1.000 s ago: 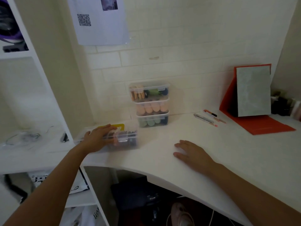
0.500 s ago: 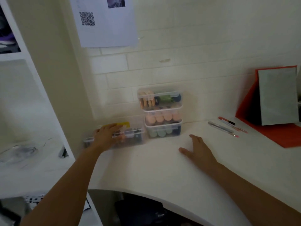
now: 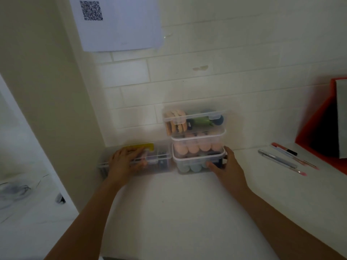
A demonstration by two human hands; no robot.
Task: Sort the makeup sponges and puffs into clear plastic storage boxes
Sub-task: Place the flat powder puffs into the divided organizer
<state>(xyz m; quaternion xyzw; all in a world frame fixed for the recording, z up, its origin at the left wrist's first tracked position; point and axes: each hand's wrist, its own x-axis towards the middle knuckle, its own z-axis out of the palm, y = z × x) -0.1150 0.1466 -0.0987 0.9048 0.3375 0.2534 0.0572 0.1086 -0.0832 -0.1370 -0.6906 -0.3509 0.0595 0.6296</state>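
Three lidded clear boxes stand stacked against the tiled wall. The top box [image 3: 195, 119] holds tan puffs and green and dark sponges, the middle box [image 3: 197, 142] peach sponges, the bottom box [image 3: 189, 164] pale green and dark ones. My right hand [image 3: 228, 168] grips the bottom box's right front corner, thumb on the front, fingers round the side. A fourth, low clear box [image 3: 159, 159] with dark contents and a yellow piece lies left of the stack in the wall corner. My left hand [image 3: 125, 160] rests on its lid, fingers curled over the front rim.
The white desk [image 3: 187, 212] has pens [image 3: 281, 159] lying to the right and an orange stand with a grey panel [image 3: 326, 124] at the far right. A wall pillar stands left of the boxes, with a lower shelf [image 3: 24, 212] beyond it. A QR-code sheet [image 3: 116, 23] hangs above.
My right hand has left the desk surface and taken hold of the bottom box of the stack. My left hand stays on the low box. The camera has moved closer.
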